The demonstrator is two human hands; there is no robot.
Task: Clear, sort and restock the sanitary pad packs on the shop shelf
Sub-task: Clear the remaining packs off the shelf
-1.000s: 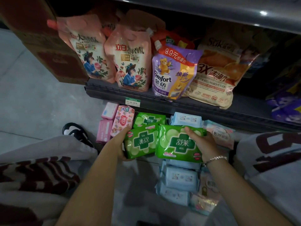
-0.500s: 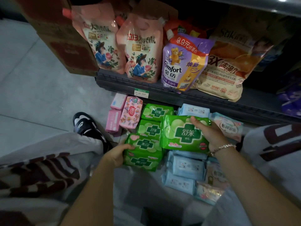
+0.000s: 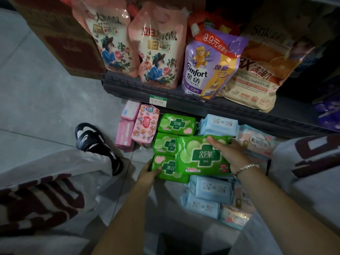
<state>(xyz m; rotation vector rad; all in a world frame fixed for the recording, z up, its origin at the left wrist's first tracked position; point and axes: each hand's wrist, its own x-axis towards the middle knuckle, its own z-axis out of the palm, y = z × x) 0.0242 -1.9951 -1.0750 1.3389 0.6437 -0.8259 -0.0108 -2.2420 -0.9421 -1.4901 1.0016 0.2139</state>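
Head view, looking down at the floor below a dark shelf edge [image 3: 230,109]. The right hand [image 3: 230,156] grips a large green pad pack [image 3: 202,156] by its right end, fingers curled over the top edge and thumb beneath; the pack is held flat, just below the shelf edge and over the packs on the floor. The left hand [image 3: 149,174] holds a smaller green pack [image 3: 168,168] at its left end, fingertips curled onto its face; this pack lies partly under the large one, at the near end of a row. Two more green packs [image 3: 176,124] continue that row toward the shelf edge, the farthest one tucked right under it. Left of the row, close to the shelf edge, stand two pink packs [image 3: 126,132] and a patterned pink pack [image 3: 146,125]. Right of the row lie light blue packs [image 3: 219,125], one against the shelf edge and others [image 3: 211,188] nearer the person, with pale pink packs [image 3: 256,140] farther right. On the shelf above stand refill pouches [image 3: 158,52]. A price tag [image 3: 158,100] hangs on the shelf edge. A black-and-white shoe [image 3: 92,139] rests on the floor well left of it.
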